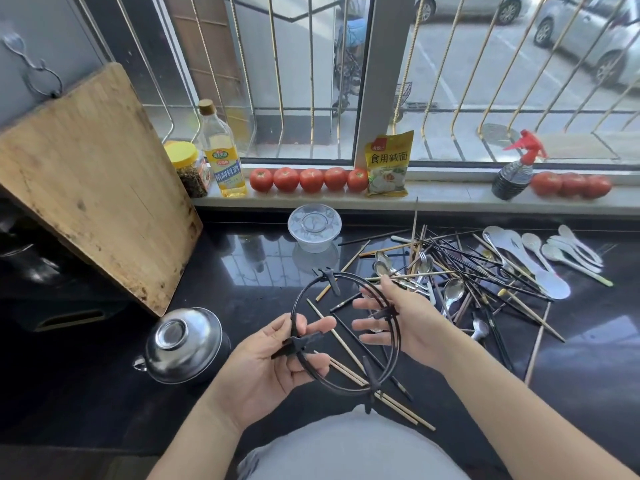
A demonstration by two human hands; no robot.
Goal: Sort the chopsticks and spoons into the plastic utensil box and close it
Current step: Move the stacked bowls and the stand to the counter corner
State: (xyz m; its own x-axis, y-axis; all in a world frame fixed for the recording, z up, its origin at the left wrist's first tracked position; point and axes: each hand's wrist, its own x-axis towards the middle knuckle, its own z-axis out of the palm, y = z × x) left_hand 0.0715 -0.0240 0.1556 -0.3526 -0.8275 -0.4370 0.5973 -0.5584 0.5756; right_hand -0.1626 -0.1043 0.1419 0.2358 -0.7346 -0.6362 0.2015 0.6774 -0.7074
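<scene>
While both hands are busy with a black wire ring rack (pixel 346 332) lifted above the dark counter (pixel 242 271), none of the sorting has begun. To my eye the step in hand is clearing this rack out of the way — best set down at the left, well apart from the pile, so its prongs do not snag a stick. The left hand (pixel 277 355) pinches one of the rack's cross clips between thumb and curled fingers. The right hand (pixel 391 317) has its fingers spread and nearly straight, steadying the far-right rim by touch without closing round it. Chopsticks (pixel 478 271) and metal spoons (pixel 453 289) lie tangled on the right, white spoons (pixel 568 251) beyond them. No plastic utensil box shows anywhere — only a clear round tub (pixel 314 227) by the sill.
</scene>
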